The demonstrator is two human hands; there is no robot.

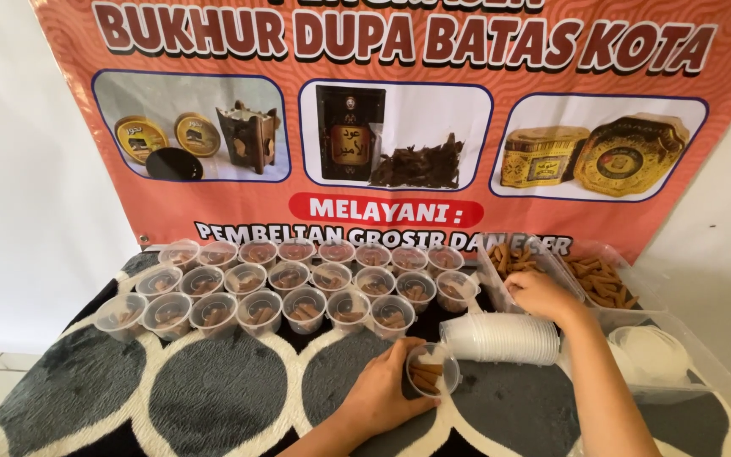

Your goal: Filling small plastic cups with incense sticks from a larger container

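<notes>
Banner, orange and wide, hangs across the far wall with photo panels of tins and dark sticks. Below it spreads the rug, black with pale rings, carrying everything. Across its far left half sit three rows of small clear cups, each with brown sticks inside. On the right, a clear tray of loose brown sticks stands far, with a clear box of lids nearer at the right edge. Between the rows and the box lies a stack of empty cups, tipped on its side, mouth toward the left. Right hand is over at the tray's near edge, just beyond the stack, fingers curled down among the sticks; whether they pinch one I cannot tell. Left hand sits near centre, fingers wrapped round a single cup, tilted with its mouth up toward the camera. Inside it, a few brown sticks lean together.
</notes>
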